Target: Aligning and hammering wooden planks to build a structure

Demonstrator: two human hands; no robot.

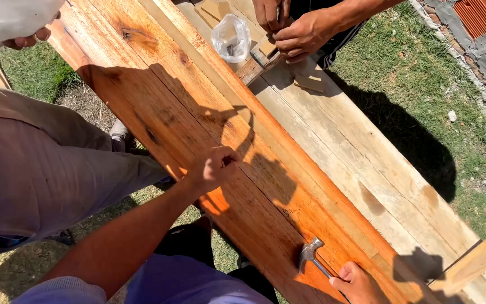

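Note:
My left hand rests on the reddish wooden plank, fingers pinched on a small dark thing that looks like a nail; most of it is hidden by the fingers. My right hand, at the bottom edge, grips the handle of a claw hammer. The hammer's steel head lies low over the same plank, apart from my left hand.
A paler plank lies alongside on the right. At the top, another person's hands hold small wood blocks beside a clear plastic bag. A second person in grey trousers stands on the left. Grass and a brick wall surround us.

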